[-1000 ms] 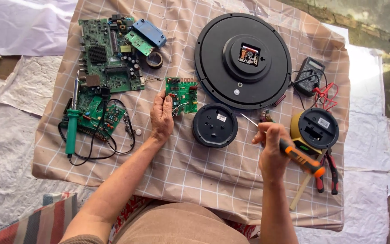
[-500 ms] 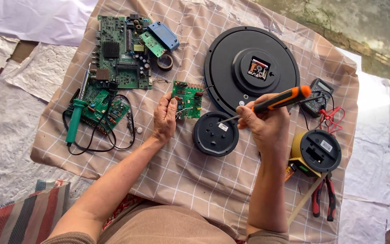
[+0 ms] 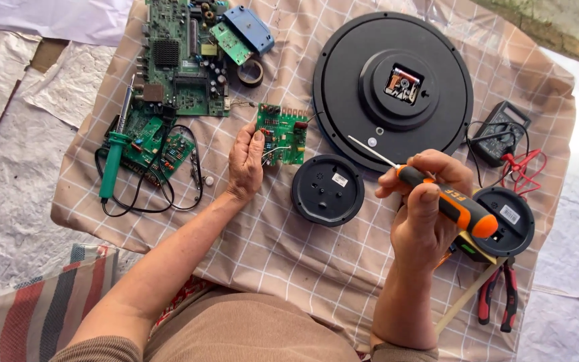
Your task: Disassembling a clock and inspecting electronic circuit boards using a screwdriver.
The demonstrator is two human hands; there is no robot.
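Note:
My left hand [image 3: 245,163] rests on the checked cloth [image 3: 289,255] with its fingers on the left edge of a small green circuit board [image 3: 284,134]. My right hand [image 3: 425,201] grips a screwdriver [image 3: 437,196] with a black and orange handle, its thin shaft pointing up-left over the rim of a large round black clock back [image 3: 393,84]. A small round black cap [image 3: 328,190] lies between my two hands.
A large green circuit board [image 3: 182,60] and a blue module [image 3: 248,27] lie at the top left. Below them is a green-handled soldering iron [image 3: 114,151] with black cable. A multimeter [image 3: 500,131] with red leads, a round black-and-yellow device [image 3: 504,218] and red pliers [image 3: 497,302] lie right.
My right hand picked the screwdriver up off the cloth at the right and brought it up toward the clock back. The left hand stays on the small board. The camera moved closer.

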